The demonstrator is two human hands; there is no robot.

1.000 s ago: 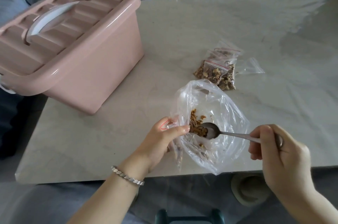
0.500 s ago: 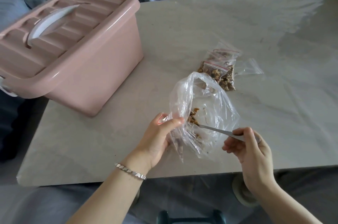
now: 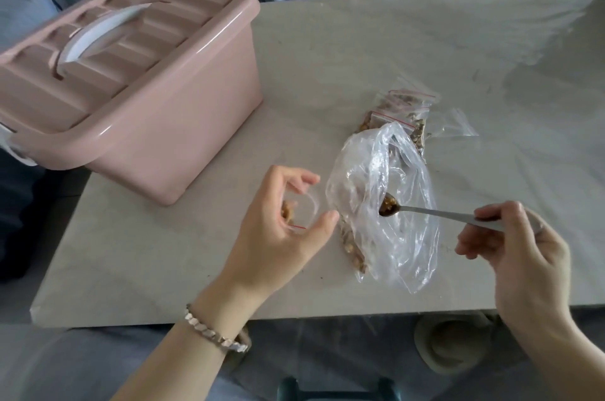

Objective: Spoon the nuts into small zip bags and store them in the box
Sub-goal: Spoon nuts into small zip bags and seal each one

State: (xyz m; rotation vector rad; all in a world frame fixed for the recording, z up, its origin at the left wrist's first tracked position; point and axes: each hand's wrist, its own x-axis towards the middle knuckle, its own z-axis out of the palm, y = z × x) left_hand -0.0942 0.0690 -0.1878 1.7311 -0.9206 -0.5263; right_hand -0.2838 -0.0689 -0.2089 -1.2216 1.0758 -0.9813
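The pink box point(image 3: 157, 112) sits at the table's point(image 3: 360, 40) left edge with its lid still on and its white handle lying flat; nothing has been stored in it yet. Near the front edge, the left hand point(image 3: 278, 227) has come away from the large clear bag point(image 3: 406, 246), whose rim it held a second ago. Its fingers now curl round only the small zip bag point(image 3: 299, 210), holding the mouth open, with a few nuts already showing inside. Just to its right the large bag has slumped onto the table, and the remaining nuts point(image 3: 352, 246) lie along its lower-left side. The spoon point(image 3: 425, 211), which was digging into that heap half a second ago, is now lifted with a full bowl, so the next move is likely to tip it into the small bag. Past the large bag, toward the table's middle, lie the filled zip bags point(image 3: 399, 112) with an empty one point(image 3: 458, 127) beside them. The right hand point(image 3: 514, 243) pinches the spoon's handle near the front-right edge. No brand or label can be read; the zip bags carry only red seal lines.
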